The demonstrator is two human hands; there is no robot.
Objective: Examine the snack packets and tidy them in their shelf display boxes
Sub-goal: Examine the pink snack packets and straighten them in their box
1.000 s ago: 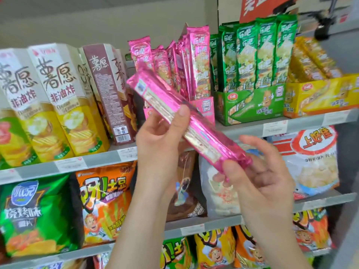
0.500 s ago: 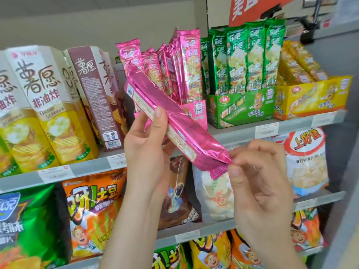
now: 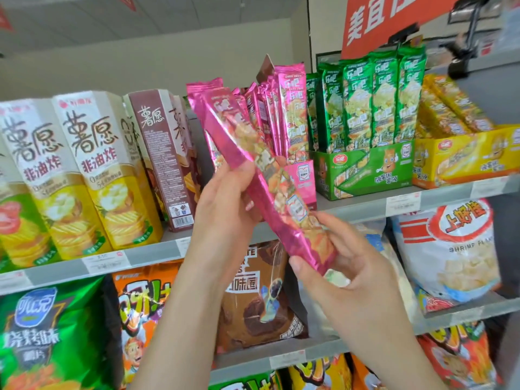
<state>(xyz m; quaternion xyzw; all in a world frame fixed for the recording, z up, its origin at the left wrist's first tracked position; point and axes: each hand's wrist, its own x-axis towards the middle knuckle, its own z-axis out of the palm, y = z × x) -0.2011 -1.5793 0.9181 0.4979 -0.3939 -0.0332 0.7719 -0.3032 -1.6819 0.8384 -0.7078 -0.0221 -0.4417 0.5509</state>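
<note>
I am holding the pink snack packet point(image 3: 271, 198) slantwise in front of the top shelf point(image 3: 354, 206), printed face toward the camera. My left hand point(image 3: 223, 202) is gripping its middle, fingers curled round it. My right hand point(image 3: 347, 280) is clasping its lower end. The pink display box point(image 3: 304, 177) is standing just behind, with matching packets upright inside.

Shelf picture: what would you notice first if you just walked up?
The shiny pink packet in the middle, held slanted by the left hand at its middle and the right hand at its lower end. Behind it, more stand in a pink display box, with a bright row of green packets upright to its right.
</note>
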